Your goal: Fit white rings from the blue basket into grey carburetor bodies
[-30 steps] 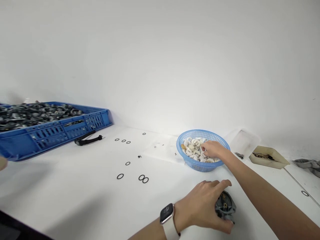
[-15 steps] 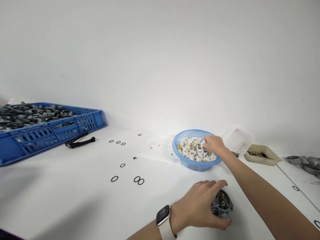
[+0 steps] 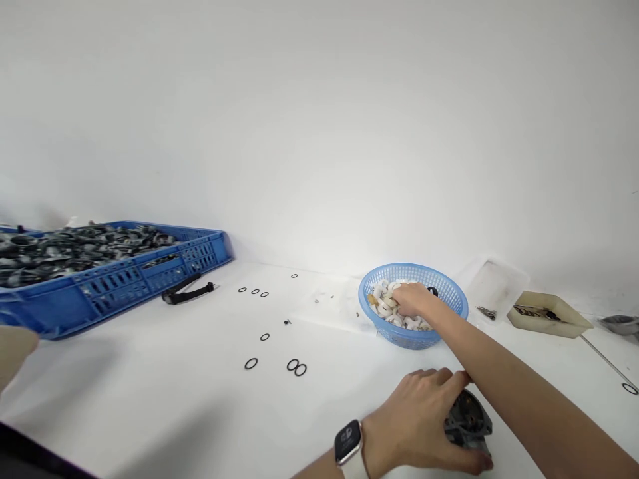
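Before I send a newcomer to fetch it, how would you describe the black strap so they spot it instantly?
On the left, find the big blue crate heaped with dark parts. The black strap lies on the white table by its near side, toward the right end. Unlike the thin black rings farther right, it is thick and bent into a V.

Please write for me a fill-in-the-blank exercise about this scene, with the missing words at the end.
The hand beside the watch is the person's ____ hand. The dark part in its fingers is made of ____. The other hand reaches into a round basket whose colour is ____. Most of the pieces in this basket are ____ in colour.

Missing words: left; metal; blue; white.
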